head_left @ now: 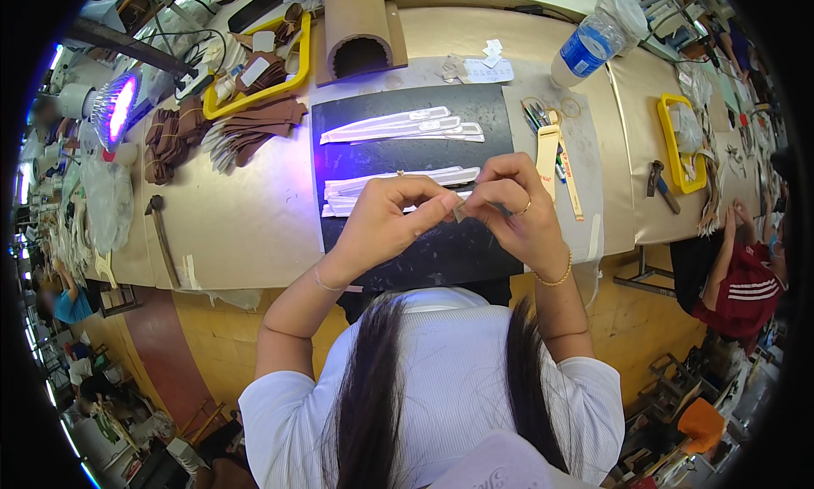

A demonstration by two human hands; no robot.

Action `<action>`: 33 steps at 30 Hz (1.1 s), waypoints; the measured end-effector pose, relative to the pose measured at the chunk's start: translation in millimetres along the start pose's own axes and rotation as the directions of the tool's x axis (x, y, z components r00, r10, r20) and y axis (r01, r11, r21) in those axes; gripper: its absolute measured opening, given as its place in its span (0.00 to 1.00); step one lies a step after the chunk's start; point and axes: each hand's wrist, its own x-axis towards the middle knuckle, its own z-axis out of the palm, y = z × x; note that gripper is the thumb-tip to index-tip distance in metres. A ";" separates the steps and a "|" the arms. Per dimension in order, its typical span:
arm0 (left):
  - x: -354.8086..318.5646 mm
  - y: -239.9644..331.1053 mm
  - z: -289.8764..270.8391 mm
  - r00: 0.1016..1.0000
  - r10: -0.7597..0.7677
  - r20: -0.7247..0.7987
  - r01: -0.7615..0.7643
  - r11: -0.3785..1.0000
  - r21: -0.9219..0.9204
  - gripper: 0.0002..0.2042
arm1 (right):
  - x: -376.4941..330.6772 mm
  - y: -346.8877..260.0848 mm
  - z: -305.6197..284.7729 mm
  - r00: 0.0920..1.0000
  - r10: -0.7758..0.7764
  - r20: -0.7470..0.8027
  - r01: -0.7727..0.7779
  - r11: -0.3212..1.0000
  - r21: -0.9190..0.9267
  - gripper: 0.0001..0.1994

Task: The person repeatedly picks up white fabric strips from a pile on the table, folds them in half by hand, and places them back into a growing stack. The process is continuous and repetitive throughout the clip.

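Note:
My left hand (394,213) and my right hand (519,208) meet over the black mat (424,256), fingertips pinched together. Between them is a small greyish-tan piece (460,210), mostly covered by the fingers; its kind is too small to tell. Under and beyond my left hand lies a stack of long white strips (348,186) with grey edging. Farther back on the mat, another fan of white strips (407,125) is spread out.
Brown leather-like pieces (263,125) and a yellow tray (297,78) sit at the back left, near a glowing lamp (119,112). A hammer (161,235) lies left. Pens (536,112), a bottle (585,55) and another hammer (661,186) are right. A co-worker in red (746,290) sits beyond.

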 end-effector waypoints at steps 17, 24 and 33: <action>5.7 -6.6 -3.6 0.990 -0.123 0.071 0.137 0.965 -0.225 0.11 | -1.5 1.6 0.2 0.998 -0.055 0.015 0.056 0.996 -0.074 0.14; 2.8 -6.2 0.1 0.997 -0.075 0.033 0.077 0.994 -0.082 0.12 | 0.0 3.1 -0.1 0.997 -0.069 0.029 0.072 0.992 -0.101 0.14; 4.9 -4.8 -2.5 0.988 -0.143 0.061 0.150 0.979 -0.141 0.10 | -2.3 7.1 4.5 0.997 -0.074 0.037 0.078 0.990 -0.121 0.12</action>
